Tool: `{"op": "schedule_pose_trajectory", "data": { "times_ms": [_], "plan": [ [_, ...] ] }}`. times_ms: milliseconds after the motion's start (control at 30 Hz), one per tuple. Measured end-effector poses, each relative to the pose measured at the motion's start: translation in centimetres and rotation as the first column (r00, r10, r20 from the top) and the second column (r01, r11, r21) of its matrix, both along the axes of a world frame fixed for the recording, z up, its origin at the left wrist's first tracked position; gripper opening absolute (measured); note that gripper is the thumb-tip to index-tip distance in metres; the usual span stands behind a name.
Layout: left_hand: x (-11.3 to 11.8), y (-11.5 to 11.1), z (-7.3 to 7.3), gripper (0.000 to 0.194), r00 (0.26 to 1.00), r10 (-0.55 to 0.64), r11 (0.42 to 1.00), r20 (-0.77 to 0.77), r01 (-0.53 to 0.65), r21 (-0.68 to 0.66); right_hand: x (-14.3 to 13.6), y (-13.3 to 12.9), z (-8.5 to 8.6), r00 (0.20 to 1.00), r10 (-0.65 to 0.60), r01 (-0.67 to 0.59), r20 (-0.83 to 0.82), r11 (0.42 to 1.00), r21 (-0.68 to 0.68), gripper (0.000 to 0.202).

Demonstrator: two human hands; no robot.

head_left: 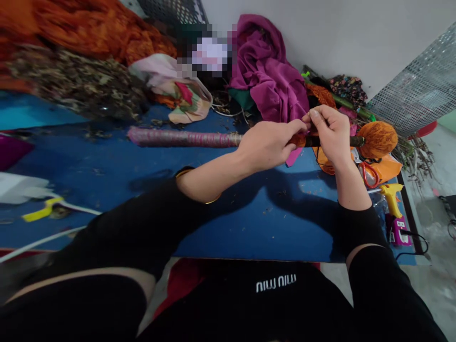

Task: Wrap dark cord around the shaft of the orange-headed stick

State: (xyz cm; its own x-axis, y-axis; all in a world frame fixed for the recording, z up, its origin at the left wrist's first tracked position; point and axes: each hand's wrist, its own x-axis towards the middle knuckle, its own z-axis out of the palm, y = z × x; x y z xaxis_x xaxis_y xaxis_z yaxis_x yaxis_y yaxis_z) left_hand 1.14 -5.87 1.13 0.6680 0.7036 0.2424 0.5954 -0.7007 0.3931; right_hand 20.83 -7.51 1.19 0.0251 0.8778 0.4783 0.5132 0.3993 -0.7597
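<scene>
A long stick (185, 138) lies level above the blue table, its left part wrapped in purple and grey, its right part dark. At its right end is a round orange cloth-covered ball (378, 139). My left hand (265, 142) is wrapped round the stick near its middle, by a strip of orange material (298, 140). Just right of it, my right hand (329, 130) is closed in a pinch at the dark part, its fingertips meeting those of my left hand. What the right fingertips hold is too small to make out.
Magenta cloth (272, 71), orange fabric (96, 28) and dried plant matter (78, 85) are heaped along the back of the blue table (285, 232). A yellow glue gun (392, 197) and purple power block (399, 230) stand at the right edge.
</scene>
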Motion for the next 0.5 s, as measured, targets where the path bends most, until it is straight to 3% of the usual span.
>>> {"op": "schedule_pose_trajectory", "data": {
  "times_ms": [133, 300, 400, 500],
  "plan": [
    [-0.1, 0.0, -0.4, 0.051, 0.998, -0.057, 0.996, -0.008, 0.058, 0.061, -0.2, 0.0, 0.0, 0.999, 0.028, -0.029, -0.016, 0.999, -0.039, 0.043],
    [-0.3, 0.7, -1.1, 0.045, 0.998, -0.051, 0.993, 0.025, 0.048, 0.105, -0.3, -0.3, 0.8, 0.985, 0.044, -0.061, -0.166, 0.994, -0.096, 0.045],
    [-0.8, 1.6, -0.9, 0.046, 0.996, -0.024, 0.997, 0.088, 0.017, 0.072, 1.8, -1.0, 2.5, 0.958, 0.000, -0.036, -0.287, 0.992, -0.118, 0.042],
    [-1.6, 2.7, -0.3, 0.044, 0.986, 0.033, 0.999, 0.161, -0.036, 0.017, 6.6, -1.9, 4.2, 0.926, -0.018, -0.027, -0.377, 0.993, -0.114, 0.031]
  ]
}}
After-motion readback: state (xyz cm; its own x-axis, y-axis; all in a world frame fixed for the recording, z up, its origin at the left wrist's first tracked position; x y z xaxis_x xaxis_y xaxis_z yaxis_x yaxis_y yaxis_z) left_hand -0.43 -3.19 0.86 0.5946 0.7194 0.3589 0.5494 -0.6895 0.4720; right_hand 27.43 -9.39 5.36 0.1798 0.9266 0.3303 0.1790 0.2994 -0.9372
